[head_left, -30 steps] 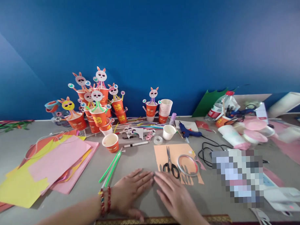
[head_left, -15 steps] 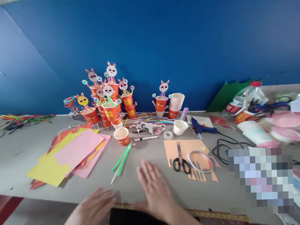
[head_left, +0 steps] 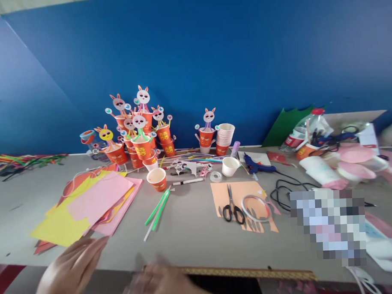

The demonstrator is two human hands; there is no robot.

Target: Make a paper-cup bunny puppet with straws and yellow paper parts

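My left hand (head_left: 73, 267) is at the table's front edge, just below the stack of coloured paper sheets (head_left: 101, 195). Its fingers are stretched out and it holds nothing. My right hand (head_left: 164, 281) is low at the front edge, smeared by motion, so its fingers are hard to make out. Green and white straws (head_left: 158, 210) lie beyond it, near an orange paper cup (head_left: 157, 179). To the right, black-handled scissors (head_left: 233, 212) and a ring of tape (head_left: 256, 208) rest on a cut sheet of orange paper (head_left: 221, 193).
Paper cups topped with rabbit figures (head_left: 142, 146) stand at the back left. Further right are another rabbit cup (head_left: 206, 138), stacked cups (head_left: 225, 135), a white cup (head_left: 230, 166), a blue glue gun (head_left: 257, 165) with a black cord, and a plastic bottle (head_left: 295, 137). A marker (head_left: 187, 181) lies mid-table.
Both hands have moved left and toward the front edge, the right one from over the table's middle. The view has shifted slightly; the objects on the table look unmoved.
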